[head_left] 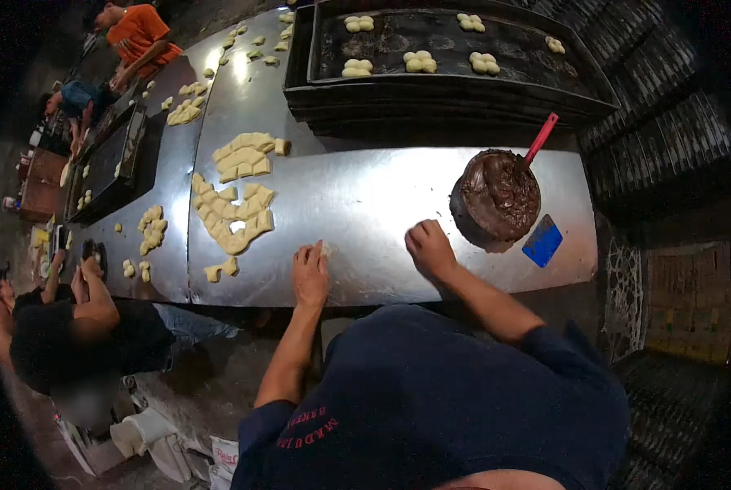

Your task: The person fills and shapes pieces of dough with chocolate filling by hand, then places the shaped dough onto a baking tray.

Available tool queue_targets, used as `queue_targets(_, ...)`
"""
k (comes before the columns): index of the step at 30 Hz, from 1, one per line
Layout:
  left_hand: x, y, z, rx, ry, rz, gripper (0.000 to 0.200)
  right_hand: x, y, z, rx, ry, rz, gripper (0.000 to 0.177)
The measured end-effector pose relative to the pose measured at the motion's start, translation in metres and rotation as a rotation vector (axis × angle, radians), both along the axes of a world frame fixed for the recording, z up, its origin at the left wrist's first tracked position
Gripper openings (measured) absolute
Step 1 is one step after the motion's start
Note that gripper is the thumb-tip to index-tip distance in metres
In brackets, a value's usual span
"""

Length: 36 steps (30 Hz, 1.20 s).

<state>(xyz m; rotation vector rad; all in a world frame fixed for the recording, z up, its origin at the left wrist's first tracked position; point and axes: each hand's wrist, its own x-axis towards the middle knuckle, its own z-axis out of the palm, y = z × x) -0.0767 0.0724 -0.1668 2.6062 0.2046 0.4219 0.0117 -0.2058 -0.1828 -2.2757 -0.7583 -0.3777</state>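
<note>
Plainly, the left hand [310, 276] is rested low on the near side of the metal table [365, 196], left of the frame's centre, its fingers stretched forward; a small pale piece [326, 251], apparently dough, lies at the fingertips, and whether it is gripped cannot be told. Right of centre, the right hand [431, 249] is held with fingers curled in, and whether anything is enclosed cannot be seen. Beside it, farther right, a blue scraper [544, 242] is laid flat next to a bowl [466, 227] of dark brown paste [500, 192], both presumably placed there for easy reach; a red handle [543, 137] is slanted out of the paste, likely so that it can be grasped cleanly. Cut dough [234, 216] is spread left of centre, beyond and to the left of the left hand and touched by neither hand, perhaps so that single pieces can be picked off. Toward the top of the frame, dough clusters [420, 61] are set apart on a dark tray [455, 90], probably for room between them. At the upper left, a person in an orange shirt [139, 37] is seen beside the table.
</note>
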Motion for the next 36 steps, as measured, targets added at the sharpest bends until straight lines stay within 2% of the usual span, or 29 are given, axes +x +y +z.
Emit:
queue_targets(3,-0.014,-0.004,-0.002,-0.028,0.092,0.029,0.029,-0.041,0.010,0.010,0.226,0.268,-0.043,0.010)
queue_targets(4,-0.011,-0.003,-0.002,-0.040,0.036,-0.009,0.029,-0.036,0.020,0.008,0.193,0.398,-0.060,0.010)
queue_targets(6,-0.002,0.000,-0.003,-0.015,-0.039,-0.076,0.029,-0.004,0.053,0.022,0.273,0.723,-0.158,0.030)
queue_targets(7,-0.002,0.000,-0.003,-0.024,-0.022,-0.061,0.029,0.016,0.071,0.038,0.246,0.737,-0.135,0.032)
queue_targets(9,0.001,0.000,0.003,0.115,-0.048,-0.055,0.029,0.057,0.109,0.039,0.411,0.630,-0.048,0.030)
queue_targets(10,0.000,0.001,0.004,0.070,-0.054,-0.065,0.030,0.081,0.125,0.022,0.342,0.302,0.020,0.028)
queue_targets(11,-0.002,0.001,0.003,0.064,-0.038,-0.066,0.030,0.092,0.134,0.021,0.235,0.270,0.018,0.024)
queue_targets(13,-0.001,0.003,0.006,-0.117,0.154,-0.037,0.032,0.103,0.139,0.016,-0.072,0.118,0.012,0.022)
queue_targets(14,0.002,0.001,0.018,-0.113,0.157,-0.036,0.032,0.098,0.140,0.023,-0.068,0.120,0.012,0.022)
queue_targets(16,0.016,-0.016,0.057,-0.783,0.249,0.253,0.022,0.080,0.136,0.055,0.239,-0.057,-0.101,0.019)
queue_targets(17,0.024,-0.027,0.069,-0.783,0.249,0.250,0.022,0.065,0.132,0.073,0.239,-0.058,-0.104,0.019)
queue_targets(19,0.042,-0.051,0.094,-1.221,-0.082,0.165,0.016,0.031,0.123,0.112,0.549,0.386,0.013,0.016)
queue_targets(20,0.050,-0.063,0.111,-1.224,-0.054,0.117,0.016,0.023,0.113,0.129,0.606,0.347,-0.008,0.020)
queue_targets(21,0.057,-0.078,0.131,-1.441,-0.073,0.007,0.017,0.024,0.104,0.153,0.669,0.099,-0.136,0.026)
queue_targets(22,0.061,-0.096,0.153,-1.660,-0.076,-0.092,0.019,0.033,0.087,0.175,0.783,0.166,-0.218,0.032)
queue_targets(23,0.067,-0.114,0.184,-1.721,0.011,-0.079,0.023,0.041,0.070,0.193,0.905,0.228,-0.297,0.037)
queue_targets(25,0.081,-0.147,0.204,-1.522,-0.069,-0.091,0.039,0.038,0.046,0.216,0.977,0.071,-0.265,0.041)
queue_targets(26,0.089,-0.155,0.200,-1.644,0.020,-0.084,0.045,0.034,0.037,0.202,0.596,-0.302,-0.325,0.042)
queue_targets(27,0.096,-0.160,0.194,-1.763,0.104,-0.069,0.053,0.013,0.032,0.204,0.671,-0.334,-0.154,0.041)
queue_targets(28,0.098,-0.167,0.188,-1.876,0.230,-0.141,0.053,0.001,0.024,0.196,0.701,-0.256,-0.191,0.039)
queue_targets(29,0.088,-0.182,0.194,-1.676,0.285,-0.021,0.054,-0.007,0.013,0.181,0.731,-0.179,-0.218,0.037)
queue_targets(31,0.100,-0.176,0.113,-1.769,0.668,-0.172,0.055,-0.029,-0.011,0.150,0.838,0.526,-0.378,0.033)
queue_targets(32,0.103,-0.188,0.093,-1.781,0.722,-0.012,0.057,-0.025,-0.035,0.130,0.833,0.665,-0.322,0.032)
queue_targets(33,0.104,-0.199,0.075,-1.791,0.771,0.151,0.062,-0.021,-0.058,0.111,1.015,0.915,-0.259,0.029)
queue_targets(34,0.112,-0.199,0.053,-1.884,0.813,0.130,0.066,-0.019,-0.079,0.116,0.732,0.785,-0.228,0.024)
queue_targets(36,0.123,-0.207,0.037,-1.761,0.907,0.051,0.064,0.001,-0.088,0.116,0.172,0.139,-0.394,0.013)
